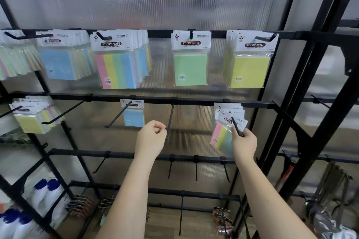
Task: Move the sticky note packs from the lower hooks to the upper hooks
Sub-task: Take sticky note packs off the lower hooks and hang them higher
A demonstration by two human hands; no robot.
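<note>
My right hand (pixel 243 142) grips a striped sticky note pack (pixel 223 136) near the tip of the lower right hook (pixel 236 125), with a few more packs (pixel 229 109) hanging behind it. My left hand (pixel 151 137) is curled in a loose fist holding nothing, beside the tip of the bare lower middle hook (pixel 171 117). A blue pack (pixel 134 115) hangs on another lower hook. Yellow packs (pixel 31 116) hang at lower left. On the upper rail (pixel 159 34) hang blue (pixel 58 64), striped (pixel 116 70), green (pixel 190 68) and yellow (pixel 249 70) packs.
Black rack uprights (pixel 303 83) stand at the right. Bare hooks (pixel 196 169) jut out from a lower rail under my hands. White bottles with blue caps (pixel 42 190) sit at lower left. Clips (pixel 81 203) hang near the bottom, metal utensils (pixel 330 186) at lower right.
</note>
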